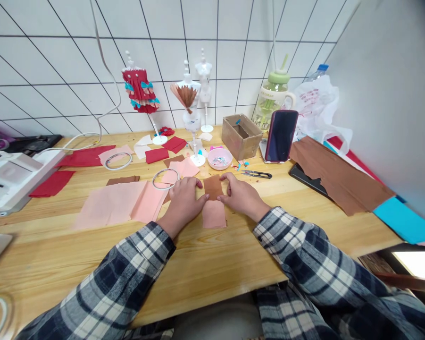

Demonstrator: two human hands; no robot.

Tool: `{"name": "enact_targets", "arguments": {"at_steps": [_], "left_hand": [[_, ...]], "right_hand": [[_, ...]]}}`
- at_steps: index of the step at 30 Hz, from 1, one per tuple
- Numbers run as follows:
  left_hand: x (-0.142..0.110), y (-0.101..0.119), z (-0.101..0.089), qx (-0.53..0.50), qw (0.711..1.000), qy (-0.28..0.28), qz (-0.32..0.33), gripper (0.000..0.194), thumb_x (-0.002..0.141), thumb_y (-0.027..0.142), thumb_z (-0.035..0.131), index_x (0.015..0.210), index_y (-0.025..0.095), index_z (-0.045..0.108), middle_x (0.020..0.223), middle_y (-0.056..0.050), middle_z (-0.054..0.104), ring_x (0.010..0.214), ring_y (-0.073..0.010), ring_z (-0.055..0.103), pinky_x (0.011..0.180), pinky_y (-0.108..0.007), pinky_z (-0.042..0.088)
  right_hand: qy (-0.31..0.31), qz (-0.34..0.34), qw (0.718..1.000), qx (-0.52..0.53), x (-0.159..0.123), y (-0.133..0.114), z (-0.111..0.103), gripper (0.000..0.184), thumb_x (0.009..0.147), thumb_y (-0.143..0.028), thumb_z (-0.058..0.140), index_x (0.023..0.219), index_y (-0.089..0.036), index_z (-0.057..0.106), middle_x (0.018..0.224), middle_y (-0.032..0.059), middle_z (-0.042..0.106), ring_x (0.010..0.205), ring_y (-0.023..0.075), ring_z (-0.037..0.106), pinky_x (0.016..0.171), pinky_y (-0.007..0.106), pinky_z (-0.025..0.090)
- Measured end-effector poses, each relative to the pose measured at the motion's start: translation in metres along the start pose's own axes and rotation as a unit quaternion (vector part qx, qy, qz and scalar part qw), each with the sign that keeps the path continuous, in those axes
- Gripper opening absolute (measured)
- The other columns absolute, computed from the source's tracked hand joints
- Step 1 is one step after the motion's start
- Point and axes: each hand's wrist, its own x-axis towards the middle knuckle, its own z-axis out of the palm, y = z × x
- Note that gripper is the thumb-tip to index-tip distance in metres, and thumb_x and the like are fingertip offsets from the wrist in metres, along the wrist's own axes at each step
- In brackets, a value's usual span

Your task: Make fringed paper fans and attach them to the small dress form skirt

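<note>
A small brown square of what looks like crepe paper (pixel 212 188) lies on the table in front of me. Just below it, its upper edge meeting the brown one, is a pink crepe-paper square (pixel 214 215). My left hand (pixel 187 196) is at the brown square's left side, its thumb on the lower left corner and its fingers curled. At the right side, my right hand (pixel 238 192) pinches the edge, index finger at the top corner and thumb at the bottom. Beside my left hand lies a silver ring (pixel 166 188) on pink sheets (pixel 111 204).
Behind my hands stand a pink bowl (pixel 220 167), a cardboard box (pixel 235 140) and white mannequins (pixel 193 123), one in a red dress (pixel 140 89). Thread snips (pixel 256 174) and a propped phone (pixel 281 136) are to the right. A white machine (pixel 17 177) occupies the left.
</note>
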Motion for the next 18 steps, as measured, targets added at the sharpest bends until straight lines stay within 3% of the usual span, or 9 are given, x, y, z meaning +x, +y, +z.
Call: {"name": "enact_targets", "arguments": {"at_steps": [5, 10, 14, 18], "left_hand": [[-0.001, -0.006, 0.001, -0.01, 1.0, 0.005, 0.014, 0.028, 0.078, 0.04, 0.067, 0.097, 0.023, 0.056, 0.105, -0.007, 0.061, 0.103, -0.0305, 0.053, 0.088, -0.046, 0.04], [-0.001, -0.011, -0.002, -0.057, 0.997, 0.044, 0.037, 0.031, 0.077, 0.033, 0.067, 0.104, 0.022, 0.056, 0.11, -0.008, 0.063, 0.108, -0.0289, 0.053, 0.095, -0.045, 0.04], [-0.003, -0.008, -0.006, -0.059, 0.994, 0.087, 0.037, 0.032, 0.077, 0.032, 0.067, 0.106, 0.021, 0.059, 0.111, -0.008, 0.064, 0.108, -0.0296, 0.053, 0.095, -0.045, 0.039], [-0.004, -0.007, -0.009, -0.082, 0.99, 0.11, 0.046, 0.03, 0.079, 0.033, 0.064, 0.105, 0.02, 0.06, 0.107, -0.009, 0.065, 0.104, -0.029, 0.055, 0.092, -0.044, 0.041]], "right_hand": [[-0.017, 0.025, 0.999, 0.027, 0.003, 0.008, -0.006, 0.051, 0.074, -0.033, 0.073, 0.119, -0.026, 0.049, 0.077, -0.0039, 0.065, 0.07, 0.0163, 0.059, 0.055, 0.026, 0.029], [0.039, 0.015, 0.999, 0.029, 0.004, 0.008, -0.006, 0.03, 0.083, -0.039, 0.064, 0.108, -0.024, 0.057, 0.082, -0.0018, 0.065, 0.074, 0.0149, 0.059, 0.06, 0.026, 0.033], [0.056, -0.015, 0.998, -0.033, 0.002, 0.001, 0.001, 0.024, 0.081, -0.043, 0.066, 0.094, -0.023, 0.064, 0.093, 0.0019, 0.066, 0.083, 0.017, 0.058, 0.065, 0.028, 0.033], [0.042, -0.057, 0.997, -0.034, 0.003, -0.004, 0.009, 0.017, 0.078, -0.035, 0.069, 0.09, -0.023, 0.068, 0.093, 0.0027, 0.066, 0.087, 0.0183, 0.057, 0.07, 0.028, 0.035]]}}
